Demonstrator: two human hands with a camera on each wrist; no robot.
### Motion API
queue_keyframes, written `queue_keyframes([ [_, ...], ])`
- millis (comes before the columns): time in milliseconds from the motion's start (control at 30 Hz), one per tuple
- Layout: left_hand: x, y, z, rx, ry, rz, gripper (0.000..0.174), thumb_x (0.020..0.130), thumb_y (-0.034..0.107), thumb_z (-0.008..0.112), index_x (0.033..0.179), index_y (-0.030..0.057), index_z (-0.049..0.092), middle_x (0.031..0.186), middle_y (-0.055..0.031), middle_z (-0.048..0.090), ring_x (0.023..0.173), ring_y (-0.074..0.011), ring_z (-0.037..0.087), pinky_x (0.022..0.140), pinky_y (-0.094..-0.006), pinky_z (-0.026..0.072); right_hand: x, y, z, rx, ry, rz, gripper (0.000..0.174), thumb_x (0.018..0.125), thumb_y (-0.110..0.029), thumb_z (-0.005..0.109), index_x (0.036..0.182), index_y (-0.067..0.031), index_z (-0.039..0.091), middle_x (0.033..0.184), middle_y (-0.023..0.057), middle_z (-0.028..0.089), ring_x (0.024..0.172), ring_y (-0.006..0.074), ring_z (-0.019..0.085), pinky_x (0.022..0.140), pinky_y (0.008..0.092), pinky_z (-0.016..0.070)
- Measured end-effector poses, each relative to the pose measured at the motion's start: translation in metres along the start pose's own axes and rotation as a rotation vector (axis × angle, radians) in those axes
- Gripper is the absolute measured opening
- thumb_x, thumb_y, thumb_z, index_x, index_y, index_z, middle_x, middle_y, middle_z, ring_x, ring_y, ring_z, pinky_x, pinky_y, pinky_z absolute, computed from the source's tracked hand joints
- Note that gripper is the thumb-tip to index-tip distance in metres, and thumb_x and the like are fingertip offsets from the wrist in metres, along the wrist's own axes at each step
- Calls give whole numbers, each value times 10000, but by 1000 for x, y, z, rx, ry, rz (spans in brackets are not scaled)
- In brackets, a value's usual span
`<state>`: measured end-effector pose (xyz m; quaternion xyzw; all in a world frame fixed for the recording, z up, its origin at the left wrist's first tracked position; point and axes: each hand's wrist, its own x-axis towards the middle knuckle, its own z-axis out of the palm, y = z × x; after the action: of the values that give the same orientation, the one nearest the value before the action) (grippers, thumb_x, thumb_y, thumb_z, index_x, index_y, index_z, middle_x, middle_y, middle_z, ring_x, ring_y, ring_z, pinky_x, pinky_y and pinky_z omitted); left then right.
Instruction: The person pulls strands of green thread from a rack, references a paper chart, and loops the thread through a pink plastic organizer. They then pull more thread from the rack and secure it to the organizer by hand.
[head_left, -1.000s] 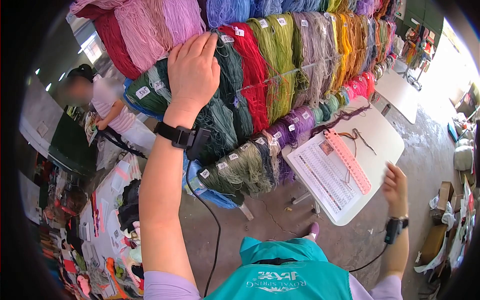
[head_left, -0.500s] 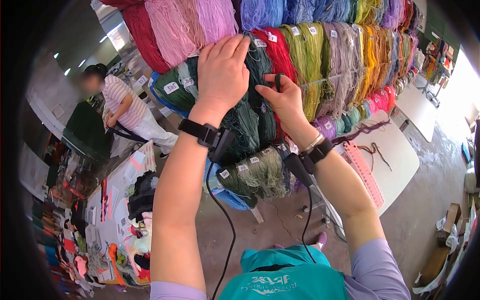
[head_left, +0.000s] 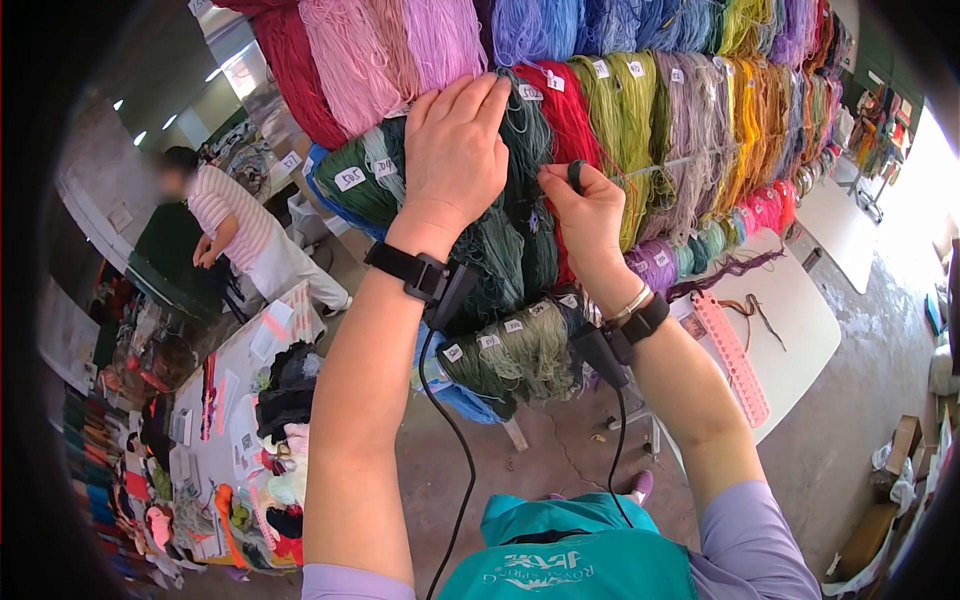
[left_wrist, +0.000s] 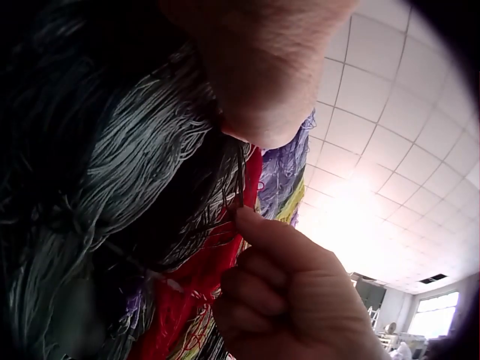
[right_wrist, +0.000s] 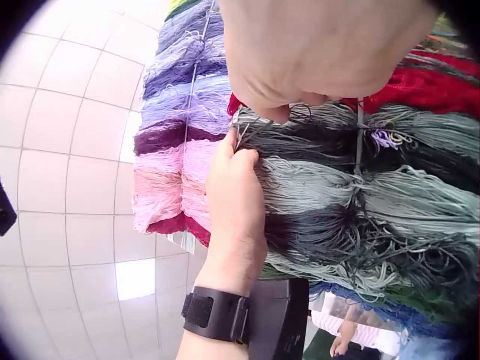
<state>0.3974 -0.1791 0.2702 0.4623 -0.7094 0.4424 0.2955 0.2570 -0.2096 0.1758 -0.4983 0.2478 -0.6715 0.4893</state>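
Skeins of dark green yarn (head_left: 525,130) hang in the rack before me, with a red skein (head_left: 570,110) beside them. My left hand (head_left: 455,150) rests flat over the top of the green skeins, fingers close together and pointing up. Just to its right, my right hand (head_left: 590,215) pinches thin dark green strands (left_wrist: 236,180) between thumb and curled forefinger. Those strands run from under the left hand to the pinch in the left wrist view. A dark loop (head_left: 575,174) sits at the right forefinger.
Numbered paper tags (head_left: 350,178) mark the skeins. Rows of other yarn (head_left: 690,150) extend to the right. A white table (head_left: 800,340) holds a pink punched strip (head_left: 730,355) and loose threads. A person (head_left: 235,220) stands at the left, near a cluttered table (head_left: 235,430).
My right hand came up from beside the white table to the green skeins, then drew slightly right and down with strands pinched. The left hand has stayed on the skeins.
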Motion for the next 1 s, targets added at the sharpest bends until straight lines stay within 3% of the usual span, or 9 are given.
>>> queue_keyframes([
  [267, 0, 1, -2, -16, -2, -6, 490, 807, 103, 554, 1295, 66, 555, 1297, -67, 569, 1217, -239, 515, 1047, -419, 344, -8, -21, -7, 199, -75, 181, 51, 869, -44, 670, 901, -14, 644, 653, -70, 528, 513, 12, 387, 462, 193, 270],
  [567, -1, -1, -1, -32, -3, -13, 512, 792, 106, 574, 1302, 74, 549, 1303, -67, 567, 1220, -242, 511, 1049, -425, 344, -14, -10, -39, 531, -281, 286, 43, 900, -46, 639, 941, -35, 633, 720, -31, 560, 508, 20, 399, 463, 183, 260],
  [667, 0, 0, -2, -28, -6, -17, 515, 788, 102, 580, 1302, 74, 549, 1302, -67, 567, 1220, -242, 511, 1049, -423, 345, -14, -14, -36, 489, -202, 330, 50, 919, -73, 634, 966, -55, 632, 740, -37, 555, 538, 24, 417, 474, 175, 274],
  [867, 0, 1, -2, -28, -2, -20, 513, 791, 106, 579, 1302, 73, 548, 1301, -67, 567, 1221, -242, 510, 1050, -419, 342, -13, -16, -36, 450, -298, 270, 76, 964, -126, 587, 1001, -66, 615, 903, 56, 683, 558, 39, 488, 447, 160, 288],
  [1000, 0, 1, -2, -37, -8, -22, 513, 791, 106, 575, 1302, 70, 547, 1304, -67, 564, 1223, -242, 509, 1051, -418, 340, -12, -9, -39, 487, -333, 280, 89, 980, -140, 562, 1012, -69, 604, 947, 100, 704, 535, 51, 504, 430, 162, 291],
])
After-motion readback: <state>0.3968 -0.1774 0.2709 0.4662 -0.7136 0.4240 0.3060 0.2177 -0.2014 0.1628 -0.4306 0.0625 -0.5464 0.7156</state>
